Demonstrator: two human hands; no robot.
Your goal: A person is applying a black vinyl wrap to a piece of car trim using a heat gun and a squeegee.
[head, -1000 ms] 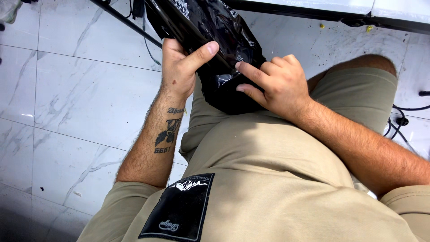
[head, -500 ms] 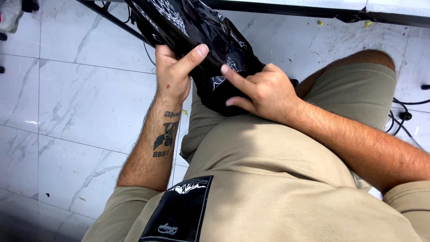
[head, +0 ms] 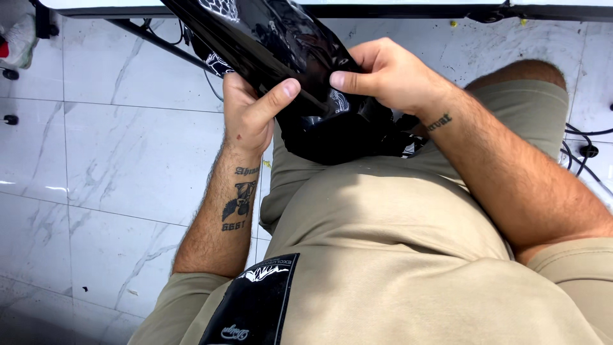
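White marble floor tiles (head: 115, 160) fill the view below a seated person in tan shorts (head: 408, 211), with a dark table frame (head: 153, 41) running along the top edge and cables (head: 584, 150) trailing at the right.

Both hands hold a glossy black bag (head: 300, 70) over the lap. Since a second ago the bag has come up and nearer the camera, and the right hand (head: 389, 73) has shifted from lying on its lower part to pinching its upper edge between thumb and fingers. The left hand (head: 249, 112) keeps its grip from below, thumb pressed across the front face. Judging by that, the handling has moved from steadying the bag to working at its edge or opening.

The bag's top runs out of frame, so its full shape is unclear. Whatever is inside is hidden by the dark film. White printed patterns show on it but are too creased to make out. The left fingers are hidden behind the bag.
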